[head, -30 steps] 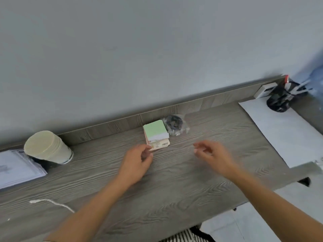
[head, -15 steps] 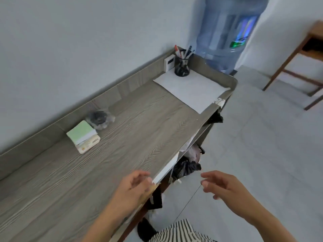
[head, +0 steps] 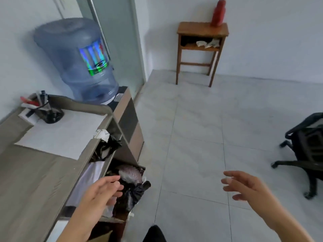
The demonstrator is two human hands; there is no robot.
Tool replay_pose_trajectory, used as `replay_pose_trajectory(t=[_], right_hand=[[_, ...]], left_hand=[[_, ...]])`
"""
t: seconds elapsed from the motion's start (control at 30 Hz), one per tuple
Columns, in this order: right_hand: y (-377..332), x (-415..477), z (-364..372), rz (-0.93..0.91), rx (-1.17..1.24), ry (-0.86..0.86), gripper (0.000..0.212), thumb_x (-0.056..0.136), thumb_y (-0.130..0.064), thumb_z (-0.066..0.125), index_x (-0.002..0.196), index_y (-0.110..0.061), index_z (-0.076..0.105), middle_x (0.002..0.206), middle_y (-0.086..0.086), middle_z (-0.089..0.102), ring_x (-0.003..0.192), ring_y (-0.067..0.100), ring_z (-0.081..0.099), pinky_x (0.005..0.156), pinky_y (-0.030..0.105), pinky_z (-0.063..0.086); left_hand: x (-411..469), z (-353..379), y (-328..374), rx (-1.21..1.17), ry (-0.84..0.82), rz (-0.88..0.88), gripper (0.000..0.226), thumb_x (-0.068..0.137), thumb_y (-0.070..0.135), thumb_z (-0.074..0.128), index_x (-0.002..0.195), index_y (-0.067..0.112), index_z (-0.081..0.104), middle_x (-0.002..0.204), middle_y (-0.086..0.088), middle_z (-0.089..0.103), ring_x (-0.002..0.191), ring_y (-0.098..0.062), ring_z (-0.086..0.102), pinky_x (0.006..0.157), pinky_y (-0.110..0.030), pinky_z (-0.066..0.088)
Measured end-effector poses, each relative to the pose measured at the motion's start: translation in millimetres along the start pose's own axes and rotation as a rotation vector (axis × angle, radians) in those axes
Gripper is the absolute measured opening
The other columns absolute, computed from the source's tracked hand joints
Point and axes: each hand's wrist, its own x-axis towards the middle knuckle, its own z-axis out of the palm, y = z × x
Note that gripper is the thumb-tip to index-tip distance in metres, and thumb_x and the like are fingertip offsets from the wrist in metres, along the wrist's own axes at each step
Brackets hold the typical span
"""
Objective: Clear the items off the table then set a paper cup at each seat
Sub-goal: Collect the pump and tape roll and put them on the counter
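My left hand (head: 101, 193) hangs off the front edge of the grey wooden desk (head: 26, 186), fingers loosely spread and holding nothing. My right hand (head: 248, 189) floats over the tiled floor to the right, fingers apart and empty. On the desk's far end lie a white paper sheet (head: 61, 135) and a black pen holder (head: 47, 110) with pens. No paper cup is in view, and the notepad stack is out of frame.
A blue water jug (head: 75, 62) stands on a dispenser past the desk end. Black bags (head: 129, 189) fill a bin under the desk. A brown side table (head: 201, 48) with a red bottle (head: 218, 13) stands at the far wall. A black office chair (head: 307, 151) is at right.
The view has swung right, away from the desk and wall toward the open floor. The notepads and paper cups have left the frame. Both hands stay empty and have moved off the desk.
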Motion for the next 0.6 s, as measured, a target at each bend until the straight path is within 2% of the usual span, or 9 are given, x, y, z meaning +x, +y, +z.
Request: replay_pose_trajectory(t=[0.13,0.27,0.37,0.6], right_hand=[[3,40,-49,0.035,0.066,0.159,0.015,0.092,-0.015,0.064,0.104,-0.020,0.071,0.090,-0.003,0.079,0.079,0.012,0.075,0.070,0.034,0.054],[-10,100,-79,0.063,0.084,0.228,0.016,0.091,-0.019,0.065,0.105,-0.023,0.071,0.091,-0.003,0.079,0.081,0.010,0.074,0.071,0.033,0.054],[-38,144,-108,0.065,0.083,0.265,0.017,0.091,-0.022,0.065,0.106,-0.027,0.070,0.092,-0.006,0.079,0.083,0.008,0.074,0.073,0.030,0.055],[-92,220,-189,-0.006,0.201,0.481,0.021,0.087,-0.026,0.065,0.108,-0.027,0.070,0.096,-0.005,0.078,0.088,0.011,0.074,0.077,0.036,0.056]], left_hand=[[73,42,42,0.013,-0.021,0.065,0.017,0.094,0.013,0.058,0.104,0.018,0.071,0.089,-0.005,0.078,0.088,-0.026,0.073,0.075,-0.038,0.055],[161,103,89,0.025,-0.121,0.125,0.016,0.094,0.012,0.058,0.102,0.015,0.071,0.087,-0.009,0.077,0.087,-0.029,0.072,0.075,-0.040,0.056],[225,143,136,0.062,-0.203,0.152,0.014,0.092,0.016,0.061,0.102,0.017,0.071,0.087,-0.008,0.077,0.086,-0.026,0.072,0.074,-0.037,0.056],[358,256,266,0.171,-0.381,0.281,0.013,0.093,0.021,0.060,0.100,0.022,0.070,0.087,-0.002,0.077,0.083,-0.021,0.073,0.071,-0.034,0.053]])
